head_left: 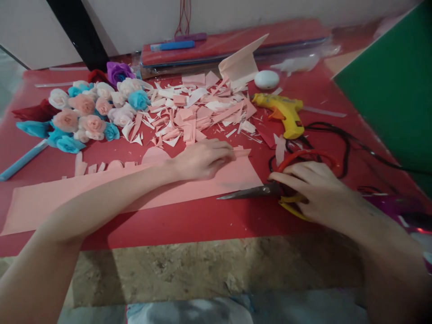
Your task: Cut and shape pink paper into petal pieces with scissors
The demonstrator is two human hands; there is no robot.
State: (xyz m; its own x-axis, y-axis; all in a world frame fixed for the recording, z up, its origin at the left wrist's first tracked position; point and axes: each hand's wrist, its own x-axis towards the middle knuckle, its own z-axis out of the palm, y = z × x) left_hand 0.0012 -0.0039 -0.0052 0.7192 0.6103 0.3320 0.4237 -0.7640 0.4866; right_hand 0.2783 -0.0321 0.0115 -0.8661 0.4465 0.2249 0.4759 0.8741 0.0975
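A long strip of pink paper (236, 173) lies along the front of the red table. Across it rests my left hand (205, 158), fingers bent and together, pressing onto the paper; its fingertips are partly hidden. My right hand (312, 186) is closed about the handles of a pair of scissors (256, 192), one handle red-orange and the other yellow. The dark blades point left, shut or nearly so, beside the strip's right end. Small pink paper pieces (116, 165) line the strip's far edge.
Behind are paper scraps (199, 112), several paper roses (92, 126) at left, and a yellow glue gun (286, 112) with a black cord (367, 150). A white egg-shaped object (266, 79) sits near it. A green board (394, 90) leans in at right.
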